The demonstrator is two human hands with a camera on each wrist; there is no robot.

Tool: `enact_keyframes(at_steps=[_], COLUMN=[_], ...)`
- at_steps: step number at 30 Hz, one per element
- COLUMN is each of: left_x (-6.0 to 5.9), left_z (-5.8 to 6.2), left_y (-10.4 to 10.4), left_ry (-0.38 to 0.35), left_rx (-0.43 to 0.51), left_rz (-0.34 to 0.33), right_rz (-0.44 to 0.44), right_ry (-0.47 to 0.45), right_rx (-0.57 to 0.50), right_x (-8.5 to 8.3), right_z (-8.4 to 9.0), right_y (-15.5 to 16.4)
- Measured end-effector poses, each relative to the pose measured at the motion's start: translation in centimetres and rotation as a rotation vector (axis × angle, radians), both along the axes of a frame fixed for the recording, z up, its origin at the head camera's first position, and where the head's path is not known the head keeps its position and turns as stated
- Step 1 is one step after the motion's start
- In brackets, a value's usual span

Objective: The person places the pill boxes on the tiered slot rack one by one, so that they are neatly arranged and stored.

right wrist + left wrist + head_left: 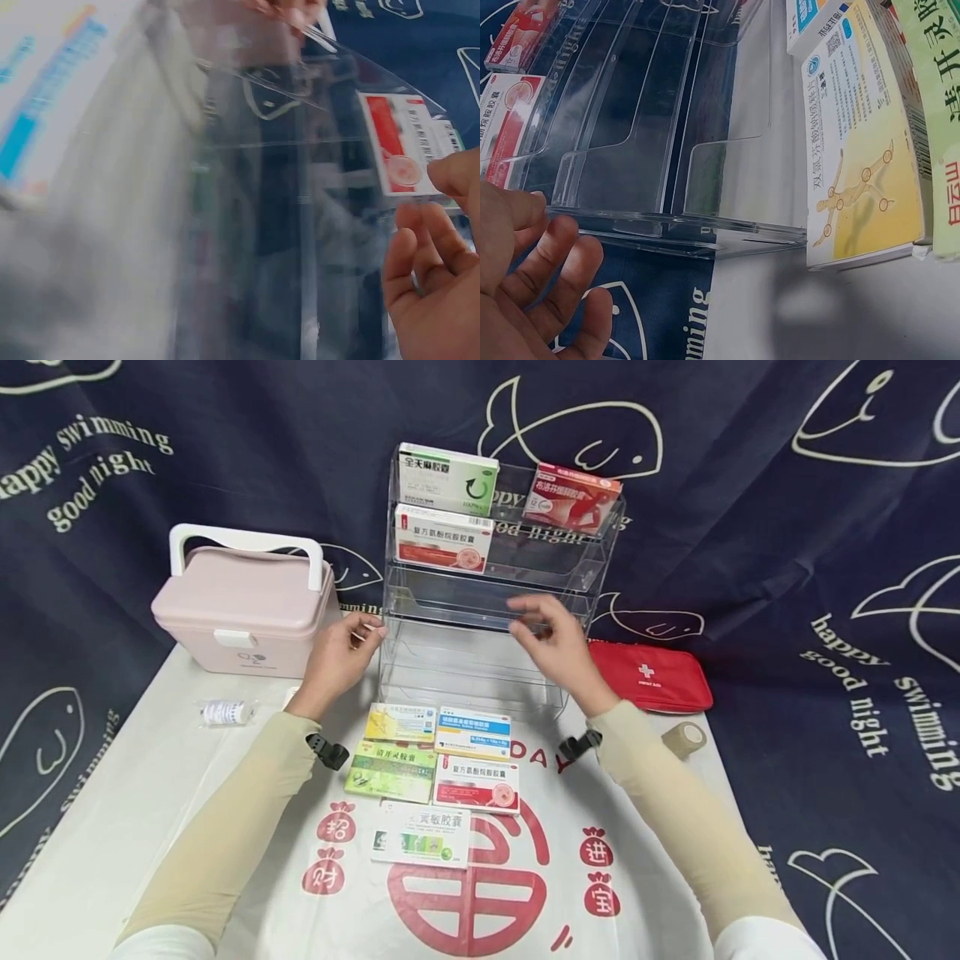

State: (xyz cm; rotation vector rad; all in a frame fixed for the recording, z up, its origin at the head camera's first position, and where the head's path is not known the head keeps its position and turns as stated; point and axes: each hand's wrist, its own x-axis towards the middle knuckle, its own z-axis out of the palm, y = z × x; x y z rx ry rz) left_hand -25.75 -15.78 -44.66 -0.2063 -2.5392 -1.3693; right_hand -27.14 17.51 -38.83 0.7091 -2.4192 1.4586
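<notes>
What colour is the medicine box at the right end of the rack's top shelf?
The medicine box is mostly red; it shows best in the head view.

A clear, tiered plastic stand [465,610] rises upright at twelve o'clock, the left hand [341,656] beside its eight o'clock edge, the right hand [558,647] before its four o'clock part; upper-tier medicine boxes [442,542] face forward at ten, eleven and one.
</notes>
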Motion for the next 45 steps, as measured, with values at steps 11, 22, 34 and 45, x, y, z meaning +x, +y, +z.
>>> enact_keyframes(at_steps=[11,22,34,45], left_x=[0.2,0.4,0.3,0.2], left_z=[-0.2,0.0,0.2,-0.1], left_y=[-0.3,-0.3,-0.1,0.0], left_ry=[0.023,0.022,0.005,-0.012], left_rx=[0.015,0.004,0.0,0.001], left_rz=[0.0,0.011,0.01,0.005], right_rz=[0.076,0.007,0.019,0.019], right_ry=[-0.322,-0.437,-0.378,-0.401], right_rx=[0.164,0.245,0.343,0.362], right_x=[9.9,14.7,15.0,15.1], right_z=[-8.5,-12.1,-12.4,-12.8], right_y=[4.6,5.3,5.3,5.3])
